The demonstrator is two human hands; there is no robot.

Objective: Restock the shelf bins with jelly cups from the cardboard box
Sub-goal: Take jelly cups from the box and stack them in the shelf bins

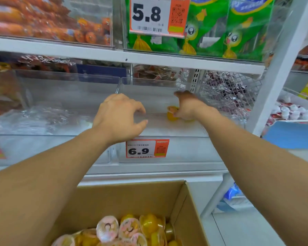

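A clear plastic shelf bin [167,132] with a 6.9 price tag [147,148] stands in the middle of the shelf. My right hand [188,105] reaches deep into it and holds a yellow jelly cup [171,113] against the bin floor at the back right. My left hand [120,115] hovers over the bin's left front, fingers loosely curled and holding nothing. Below, an open cardboard box [181,206] holds several yellow jelly cups [132,229] with pink printed lids.
A second clear bin [60,110] with crinkled clear wrapping sits to the left. A wire mesh basket [229,93] of small packets stands to the right, beside a white shelf post [281,68]. The shelf above carries sausages [43,20] and green snack bags [220,32].
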